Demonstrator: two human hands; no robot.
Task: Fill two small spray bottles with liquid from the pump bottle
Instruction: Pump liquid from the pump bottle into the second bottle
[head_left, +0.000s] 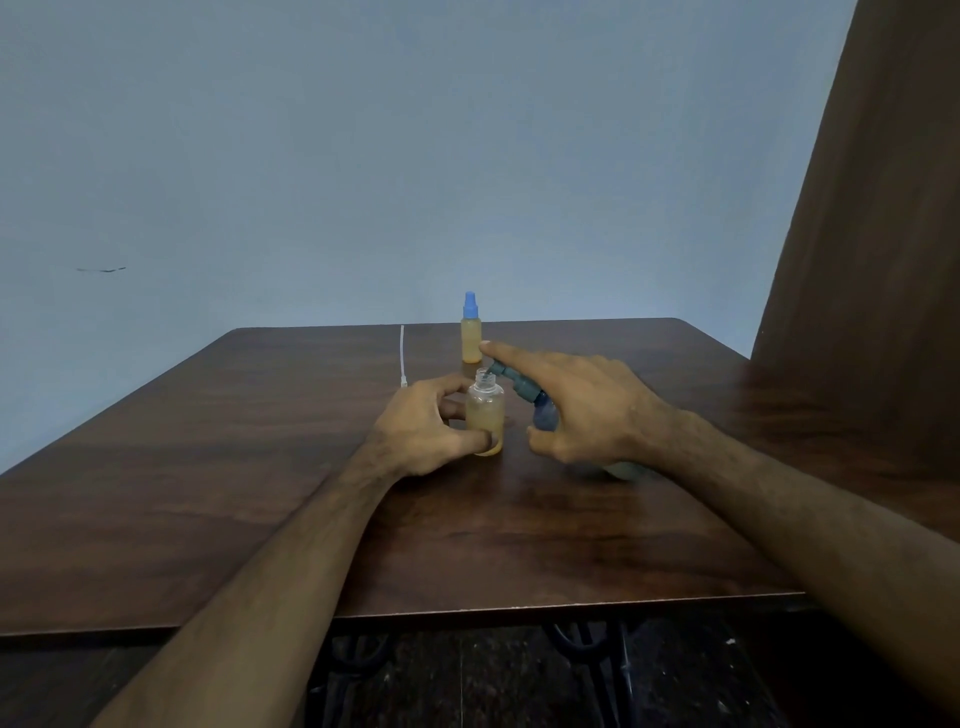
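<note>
While the left hand (426, 426) is gripping the uncapped spray bottle (485, 418) upright on the table (208, 493), the right hand (587, 410) is holding the tilted pump bottle (543, 410), forefinger lying along its pump, nozzle over the open neck. Farther back, a capped bottle (471, 332) is standing beside a white tube (402, 353).

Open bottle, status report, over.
Left hand grips open bottle. Right hand tilts pump bottle, nozzle at its mouth. Nothing blocking.
</note>
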